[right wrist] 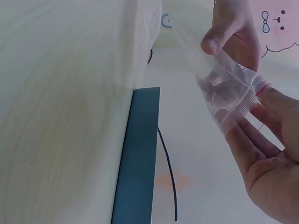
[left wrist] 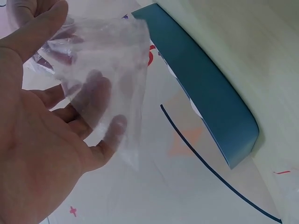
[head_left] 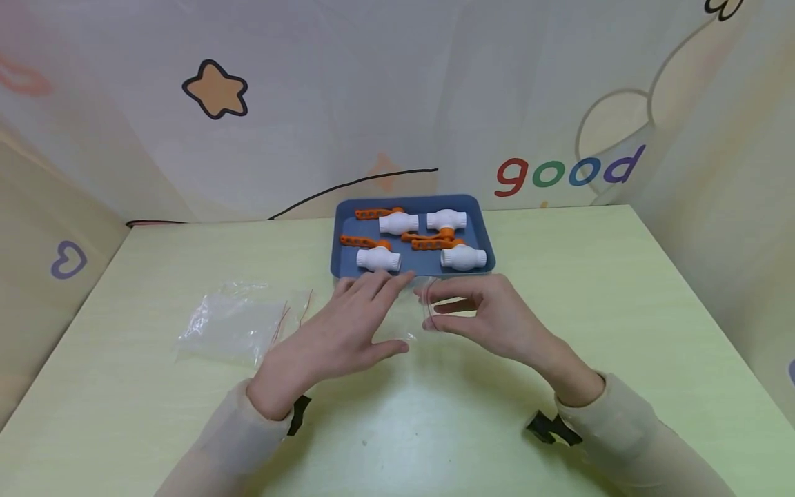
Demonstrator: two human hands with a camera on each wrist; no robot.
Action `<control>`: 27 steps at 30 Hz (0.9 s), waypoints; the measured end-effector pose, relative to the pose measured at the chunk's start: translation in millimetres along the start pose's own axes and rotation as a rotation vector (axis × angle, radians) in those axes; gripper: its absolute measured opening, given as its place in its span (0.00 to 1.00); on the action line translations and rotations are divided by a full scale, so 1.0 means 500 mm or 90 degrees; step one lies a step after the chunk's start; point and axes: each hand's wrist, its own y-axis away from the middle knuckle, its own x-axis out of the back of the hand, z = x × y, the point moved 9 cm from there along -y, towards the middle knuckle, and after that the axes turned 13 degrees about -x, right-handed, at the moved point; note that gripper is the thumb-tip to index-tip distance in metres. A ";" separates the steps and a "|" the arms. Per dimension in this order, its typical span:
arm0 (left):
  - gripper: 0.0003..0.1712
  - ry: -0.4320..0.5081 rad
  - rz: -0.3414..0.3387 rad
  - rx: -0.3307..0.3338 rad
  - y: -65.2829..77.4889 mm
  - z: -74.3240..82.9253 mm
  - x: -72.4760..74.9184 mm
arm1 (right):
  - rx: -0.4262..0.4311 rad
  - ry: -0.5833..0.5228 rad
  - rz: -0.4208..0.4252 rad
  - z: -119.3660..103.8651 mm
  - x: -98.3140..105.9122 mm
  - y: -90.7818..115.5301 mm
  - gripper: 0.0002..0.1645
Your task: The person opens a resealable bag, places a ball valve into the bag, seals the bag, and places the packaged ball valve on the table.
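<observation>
Backdrop (head_left: 348,90), printed cloth, spans the far side, with a star drawn on it. Pale counter (head_left: 397,449) below, reaching back to the cloth. Blue-grey tray (head_left: 407,200) sits at its far edge, near centre. Pile of clear bags (head_left: 232,324) to the person's left, red lines showing on some.

Left hand (head_left: 350,321): fingers apart and extended, backs of some seen through film, thumb spread away; not clamped on anything. Right hand (head_left: 491,317): fingers and thumb pinch one clear bag (left wrist: 128,70) by its red-lined end. Bag is between the hands, lifted off the counter, just on the near side of the tray. Four white valves (head_left: 464,259) with orange handles lie in the tray.

Risks, by my judgement: film could slip from the right pinch if the left fingers push against it unevenly; thin walls may cling together or tear if pulled hard sideways. Left fingers near the tray rim might nudge it.

Writing: "good" (head_left: 570,171) in coloured letters on the cloth. No brand or label legible on bags or valves.
</observation>
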 end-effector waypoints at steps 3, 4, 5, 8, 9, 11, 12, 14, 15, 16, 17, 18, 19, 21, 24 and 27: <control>0.54 0.003 -0.010 0.012 0.003 -0.006 -0.003 | -0.004 0.004 0.010 0.000 0.005 0.001 0.25; 0.54 0.005 -0.017 0.019 0.004 -0.009 -0.004 | -0.009 0.006 0.012 0.000 0.006 0.002 0.26; 0.55 0.008 -0.025 0.028 0.005 -0.013 -0.006 | -0.012 0.005 0.012 0.001 0.007 0.001 0.27; 0.53 0.011 -0.052 0.058 0.010 -0.027 -0.011 | -0.013 0.005 0.015 0.002 0.008 0.002 0.29; 0.53 0.013 -0.060 0.068 0.012 -0.031 -0.012 | -0.011 0.006 0.016 0.002 0.007 0.001 0.30; 0.51 0.016 -0.077 0.088 0.016 -0.040 -0.014 | -0.004 0.004 0.019 0.001 0.008 0.001 0.30; 0.50 0.016 -0.085 0.096 0.018 -0.045 -0.015 | -0.001 0.008 0.023 0.000 0.009 0.001 0.30; 0.49 0.022 -0.098 0.110 0.021 -0.053 -0.017 | 0.004 0.011 0.029 -0.001 0.010 0.002 0.30; 0.48 0.026 -0.105 0.118 0.023 -0.057 -0.018 | 0.005 0.014 0.032 -0.002 0.011 0.003 0.30; 0.48 0.034 -0.110 0.125 0.025 -0.060 -0.019 | 0.006 0.018 0.035 -0.003 0.012 0.003 0.30; 0.48 0.042 -0.115 0.132 0.027 -0.063 -0.020 | 0.008 0.022 0.037 -0.003 0.012 0.004 0.30; 0.48 0.050 -0.120 0.139 0.029 -0.066 -0.021 | 0.008 0.025 0.039 -0.003 0.013 0.005 0.30; 0.48 0.058 -0.127 0.146 0.031 -0.068 -0.023 | 0.009 0.026 0.038 -0.003 0.012 0.005 0.30; 0.49 0.072 -0.137 0.159 0.036 -0.073 -0.025 | 0.012 0.028 0.037 -0.003 0.011 0.005 0.29; 0.53 0.077 -0.143 0.165 0.042 -0.075 -0.026 | 0.013 0.028 0.035 -0.002 0.010 0.005 0.30; 0.57 0.084 -0.119 0.153 0.041 -0.071 -0.021 | 0.010 0.029 0.033 -0.001 0.009 0.004 0.30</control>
